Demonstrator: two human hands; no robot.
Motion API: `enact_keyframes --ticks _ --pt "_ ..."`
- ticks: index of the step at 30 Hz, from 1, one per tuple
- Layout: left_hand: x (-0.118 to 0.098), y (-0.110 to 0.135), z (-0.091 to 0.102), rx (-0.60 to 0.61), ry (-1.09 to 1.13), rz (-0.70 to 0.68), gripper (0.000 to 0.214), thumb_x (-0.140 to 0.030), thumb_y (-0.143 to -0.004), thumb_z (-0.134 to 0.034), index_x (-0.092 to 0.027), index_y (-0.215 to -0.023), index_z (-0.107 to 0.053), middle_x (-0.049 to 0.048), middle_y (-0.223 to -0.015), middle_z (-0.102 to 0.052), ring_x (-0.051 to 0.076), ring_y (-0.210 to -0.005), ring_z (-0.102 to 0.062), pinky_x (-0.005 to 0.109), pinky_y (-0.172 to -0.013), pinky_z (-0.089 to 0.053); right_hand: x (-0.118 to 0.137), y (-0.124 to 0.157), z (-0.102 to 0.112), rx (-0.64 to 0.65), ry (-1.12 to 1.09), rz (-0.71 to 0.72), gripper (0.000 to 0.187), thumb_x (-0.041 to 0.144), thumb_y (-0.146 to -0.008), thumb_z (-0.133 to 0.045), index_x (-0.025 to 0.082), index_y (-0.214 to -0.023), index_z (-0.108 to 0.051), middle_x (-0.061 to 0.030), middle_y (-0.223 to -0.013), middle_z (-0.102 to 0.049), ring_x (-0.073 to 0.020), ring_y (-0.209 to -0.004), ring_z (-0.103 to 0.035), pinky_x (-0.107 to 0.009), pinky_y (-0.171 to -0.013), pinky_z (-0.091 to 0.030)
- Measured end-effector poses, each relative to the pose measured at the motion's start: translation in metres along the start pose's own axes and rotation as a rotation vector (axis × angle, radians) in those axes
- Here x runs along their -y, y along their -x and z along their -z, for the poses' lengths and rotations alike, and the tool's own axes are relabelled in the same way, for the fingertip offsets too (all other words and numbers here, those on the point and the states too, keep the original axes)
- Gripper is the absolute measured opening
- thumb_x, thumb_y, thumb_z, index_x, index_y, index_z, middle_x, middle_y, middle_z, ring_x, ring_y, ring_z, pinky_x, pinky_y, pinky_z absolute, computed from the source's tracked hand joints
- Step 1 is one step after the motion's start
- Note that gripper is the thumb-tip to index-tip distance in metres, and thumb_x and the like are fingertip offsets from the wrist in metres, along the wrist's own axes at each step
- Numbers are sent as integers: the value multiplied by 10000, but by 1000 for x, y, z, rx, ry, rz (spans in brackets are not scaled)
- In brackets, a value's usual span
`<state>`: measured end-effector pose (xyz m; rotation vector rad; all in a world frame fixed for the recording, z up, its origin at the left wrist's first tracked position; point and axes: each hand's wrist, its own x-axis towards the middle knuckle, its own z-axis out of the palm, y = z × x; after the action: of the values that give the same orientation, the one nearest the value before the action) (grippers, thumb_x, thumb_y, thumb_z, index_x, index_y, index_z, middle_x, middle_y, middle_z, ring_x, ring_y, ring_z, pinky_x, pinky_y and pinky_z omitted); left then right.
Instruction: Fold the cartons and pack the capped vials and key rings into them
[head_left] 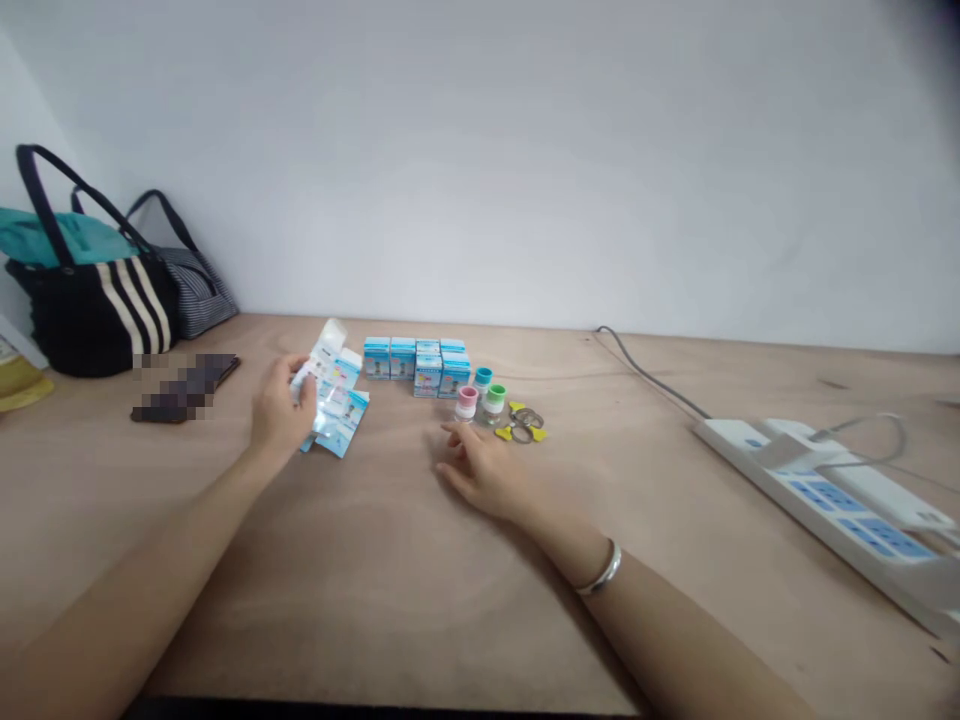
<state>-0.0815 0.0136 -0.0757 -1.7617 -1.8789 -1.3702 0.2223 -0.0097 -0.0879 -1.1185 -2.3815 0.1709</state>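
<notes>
My left hand (281, 410) grips a white printed cardboard carton (324, 358), which stands up from its fingers. Flattened blue-and-white cartons (341, 423) lie against that hand on the wooden table (390, 590). My right hand (480, 470) rests palm down with its fingers apart, holding nothing. Just beyond its fingertips stand small clear containers with pink, teal and green caps (478, 398). Metal rings with yellow tabs (523, 424) lie to the right of them. A tight block of several small blue-and-white boxes (417, 366) stands behind the containers.
A black striped tote bag (94, 310) and a grey striped bag (196, 295) stand at the far left, with a pixelated dark flat object (184, 388) before them. A white power strip (817, 495) and its cable lie at the right. A white wall (480, 150) bounds the table's back.
</notes>
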Motion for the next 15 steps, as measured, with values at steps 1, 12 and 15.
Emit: enact_keyframes --ticks 1,12,15 --pt "8 -3 0 40 -33 30 294 -242 -826 -478 -178 -1107 -533 88 -1040 -621 238 -971 -593 358 -857 -471 1 0 0 19 16 3 442 266 -812 -581 157 -1217 -442 -116 -1034 -626 -205 -833 -613 -332 -724 -474" --pt "-34 -9 4 115 -266 -265 307 -345 -799 -565 -232 -1082 -608 106 -1271 -492 346 -1162 -444 520 -988 -312 4 -3 4 80 137 85 187 248 -826 -579 165 -993 -567 -100 -951 -627 -218 -891 -576 -328 -755 -443" --pt "-45 -30 -21 309 -233 -345 421 -251 -792 -559 -208 -1210 -537 121 -1293 -500 329 -1186 -451 480 -1005 -320 6 -4 5 100 152 88 139 248 -835 -575 168 -949 -587 -85 -916 -618 -204 -849 -572 -315 -729 -433"
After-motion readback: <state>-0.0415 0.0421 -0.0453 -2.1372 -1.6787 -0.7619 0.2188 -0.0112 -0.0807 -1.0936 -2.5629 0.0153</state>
